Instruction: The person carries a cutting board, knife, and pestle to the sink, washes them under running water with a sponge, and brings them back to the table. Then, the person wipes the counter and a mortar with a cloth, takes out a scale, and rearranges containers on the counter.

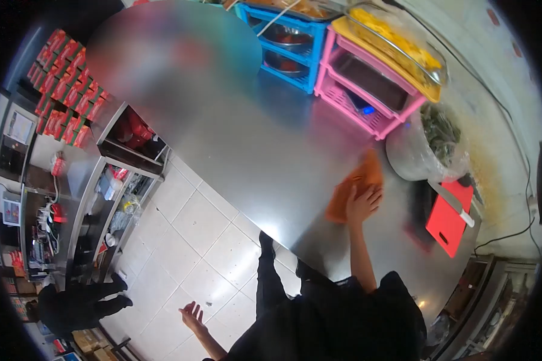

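Note:
My right hand (363, 205) presses an orange cloth (361, 177) onto the steel tabletop (265, 150). The cloth is bunched and folded, its far end reaching beyond the fingertips. Off the table's edge, over the tiled floor, my left hand (192, 315) hangs in the air, fingers apart and holding nothing. To the right of the cloth lies a red cutting board (450, 225), with a white-handled knife (453, 203) resting across it.
A bag-lined pot of green leaves (406, 153) stands by the wall. Pink (380, 81) and blue (313, 66) racks hold trays and bowls. Shelving with stacked red boxes (63, 87) is at left, where another person (72, 307) in dark clothes stands. The tabletop's far end is blurred.

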{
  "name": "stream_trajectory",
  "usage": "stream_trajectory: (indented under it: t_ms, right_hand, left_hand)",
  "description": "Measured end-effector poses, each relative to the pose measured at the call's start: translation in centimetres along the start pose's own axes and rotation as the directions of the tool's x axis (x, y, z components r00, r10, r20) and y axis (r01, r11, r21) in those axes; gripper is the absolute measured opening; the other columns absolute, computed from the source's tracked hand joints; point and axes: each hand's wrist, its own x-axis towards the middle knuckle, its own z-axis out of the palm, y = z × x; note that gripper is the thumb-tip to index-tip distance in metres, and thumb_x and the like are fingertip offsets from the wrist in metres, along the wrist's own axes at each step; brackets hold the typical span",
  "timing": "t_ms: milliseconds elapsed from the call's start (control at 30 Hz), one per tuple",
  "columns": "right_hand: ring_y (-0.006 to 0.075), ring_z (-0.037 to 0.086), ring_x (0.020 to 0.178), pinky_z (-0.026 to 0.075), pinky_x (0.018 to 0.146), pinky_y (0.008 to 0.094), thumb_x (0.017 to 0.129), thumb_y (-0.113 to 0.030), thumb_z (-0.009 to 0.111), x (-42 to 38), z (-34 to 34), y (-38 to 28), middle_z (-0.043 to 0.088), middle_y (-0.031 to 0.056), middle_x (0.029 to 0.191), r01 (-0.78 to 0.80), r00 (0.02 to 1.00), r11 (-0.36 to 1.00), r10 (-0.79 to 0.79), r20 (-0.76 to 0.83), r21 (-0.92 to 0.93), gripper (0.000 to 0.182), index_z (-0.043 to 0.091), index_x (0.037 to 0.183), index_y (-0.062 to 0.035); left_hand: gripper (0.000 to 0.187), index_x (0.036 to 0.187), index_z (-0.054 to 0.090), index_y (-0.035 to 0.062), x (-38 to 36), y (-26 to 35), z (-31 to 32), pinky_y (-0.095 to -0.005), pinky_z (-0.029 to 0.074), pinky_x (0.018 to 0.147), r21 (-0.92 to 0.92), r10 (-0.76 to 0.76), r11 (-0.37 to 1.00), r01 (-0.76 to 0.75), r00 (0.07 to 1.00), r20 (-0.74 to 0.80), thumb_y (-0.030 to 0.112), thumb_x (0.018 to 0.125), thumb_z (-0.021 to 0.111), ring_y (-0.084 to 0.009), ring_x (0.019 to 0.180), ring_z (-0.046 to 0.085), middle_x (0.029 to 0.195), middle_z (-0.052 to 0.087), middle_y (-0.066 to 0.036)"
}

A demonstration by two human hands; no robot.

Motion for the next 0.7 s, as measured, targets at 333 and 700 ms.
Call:
stream_trajectory:
  t_ms: [333,700]
  right_hand:
    - [0.0265,0.042,0.104,0.031,0.09,0.0392,0.083,-0.032,0.041,10.9,13.2,-29.7,0.041,0.0147,0.115,0.277,0.904,0.953,-0.214,-0.369,0.126,0.045,0.044,0.113,0.0011]
    - [0.0268,0.046,0.099,0.033,0.088,0.0362,0.078,-0.016,0.043,1.7,7.2,-47.7,0.05,0.0157,0.104,0.793,0.266,0.08,-0.938,-0.225,0.603,0.038,0.042,0.111,0.0031]
  left_hand:
    - [0.058,0.099,0.048,0.0049,12.1,3.5,10.1,-0.0407,0.044,0.069,0.117,-0.167,0.982,0.148,0.971,0.173,0.058,0.084,0.03,-0.0269,0.086,0.058,0.098,0.059,-0.012]
    - [0.054,0.095,0.056,0.0026,24.4,20.5,19.2,-0.029,0.044,0.07,0.228,0.427,0.852,-0.471,0.878,0.217,0.05,0.087,0.032,-0.0165,0.075,0.056,0.088,0.059,-0.008]
